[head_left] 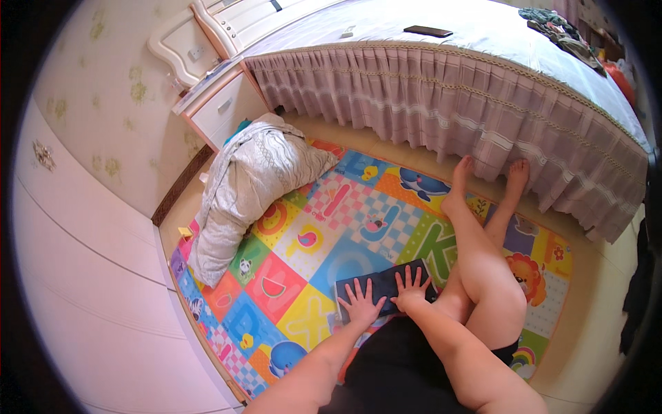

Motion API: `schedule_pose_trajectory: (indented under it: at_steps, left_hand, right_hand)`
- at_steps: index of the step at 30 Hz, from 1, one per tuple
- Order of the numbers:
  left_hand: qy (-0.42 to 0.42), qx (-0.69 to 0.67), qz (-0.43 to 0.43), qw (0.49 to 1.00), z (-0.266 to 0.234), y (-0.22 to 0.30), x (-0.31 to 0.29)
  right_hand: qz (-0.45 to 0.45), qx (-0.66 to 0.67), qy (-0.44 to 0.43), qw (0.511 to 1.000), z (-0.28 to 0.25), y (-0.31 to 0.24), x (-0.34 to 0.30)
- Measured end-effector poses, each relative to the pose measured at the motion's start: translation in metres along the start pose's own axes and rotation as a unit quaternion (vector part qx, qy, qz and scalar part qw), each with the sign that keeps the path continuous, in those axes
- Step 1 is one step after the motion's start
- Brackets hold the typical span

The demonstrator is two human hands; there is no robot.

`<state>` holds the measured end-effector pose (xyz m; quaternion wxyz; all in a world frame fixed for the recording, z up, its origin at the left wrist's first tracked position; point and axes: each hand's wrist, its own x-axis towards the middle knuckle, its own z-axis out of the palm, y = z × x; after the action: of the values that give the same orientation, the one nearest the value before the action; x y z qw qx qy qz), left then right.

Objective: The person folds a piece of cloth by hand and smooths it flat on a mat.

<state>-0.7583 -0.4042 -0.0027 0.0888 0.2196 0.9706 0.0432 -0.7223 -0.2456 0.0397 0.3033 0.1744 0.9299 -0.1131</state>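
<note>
A dark, flat, rectangular thing (pixel 384 287) with a pale left edge lies in front of me on the colourful play mat (pixel 341 245). I cannot make out its exact kind. My left hand (pixel 361 303) lies flat on its left part, fingers spread. On its right part rests my right hand (pixel 412 286), palm down, fingers also apart. Neither hand grips anything. Both palms cover much of the dark surface. My bare legs (pixel 486 276) stretch away to the right of it.
A bundled silvery-grey quilt (pixel 252 179) lies on the mat's far left. Beyond the mat stands a bed with a pleated skirt (pixel 414 96), and a dark phone (pixel 428 31) on top. A white nightstand (pixel 224 103) and a white wardrobe (pixel 96 276) are to the left.
</note>
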Motion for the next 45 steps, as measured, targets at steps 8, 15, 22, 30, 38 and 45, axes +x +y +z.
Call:
schedule_pose_trajectory:
  at_steps: [8, 15, 22, 30, 38, 45]
  left_hand:
    - [0.025, 0.015, -0.013, 0.999, 0.009, 0.003, 0.090]
    - [0.023, 0.045, -0.015, 0.999, -0.014, 0.020, 0.165]
    - [-0.015, 0.047, -0.032, 0.998, -0.028, 0.030, 0.174]
    - [-0.048, 0.023, -0.028, 0.998, -0.027, 0.021, 0.129]
    - [-0.034, -0.001, -0.028, 0.999, -0.015, -0.005, 0.039]
    - [-0.049, -0.004, -0.039, 0.998, -0.007, -0.019, -0.048]
  right_hand:
    - [-0.022, 0.048, 0.082, 0.995, -0.039, 0.016, 0.059]
    - [-0.040, 0.075, 0.180, 0.980, -0.064, 0.031, 0.106]
    - [-0.029, 0.078, 0.171, 0.982, -0.070, 0.033, 0.115]
    - [-0.005, 0.056, 0.153, 0.987, -0.039, 0.021, 0.087]
    - [-0.032, 0.029, 0.079, 0.996, -0.004, 0.004, 0.030]
    - [-0.093, -0.035, 0.043, 0.994, 0.022, -0.005, -0.015]
